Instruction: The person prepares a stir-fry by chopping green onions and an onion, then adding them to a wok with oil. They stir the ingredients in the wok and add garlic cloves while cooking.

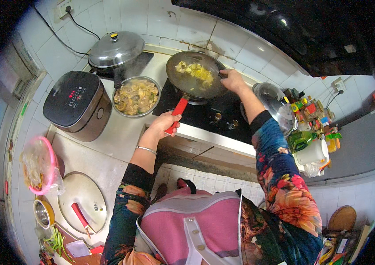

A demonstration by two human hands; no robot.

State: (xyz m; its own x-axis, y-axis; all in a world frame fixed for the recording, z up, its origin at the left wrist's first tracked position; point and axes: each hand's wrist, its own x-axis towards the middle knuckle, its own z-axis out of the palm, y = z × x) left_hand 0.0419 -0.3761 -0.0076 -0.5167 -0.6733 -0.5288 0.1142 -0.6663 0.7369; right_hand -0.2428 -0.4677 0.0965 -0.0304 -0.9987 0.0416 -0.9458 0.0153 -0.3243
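Observation:
A dark frying pan point(187, 82) stands over the black gas hob point(230, 112). Pale yellow, sliced food point(196, 73) lies in it, mostly towards the far side. My left hand point(166, 125) is wrapped around the pan's red handle point(181, 109). At the pan's right rim, my right hand point(232, 80) has its fingers closed on a small dark part, perhaps a side handle. Left of the hob sits a steel bowl point(114, 105) full of cooked, sauced pieces point(137, 96).
A multicooker point(74, 102) with a lit panel and a lidded steel pot point(116, 49) stand at left. Nearer are a glass lid point(81, 195), a pink basket point(50, 165) and a cleaver point(78, 248) on a chopping board. Seasoning bottles point(310, 112) crowd the right; the range hood point(283, 29) hangs above.

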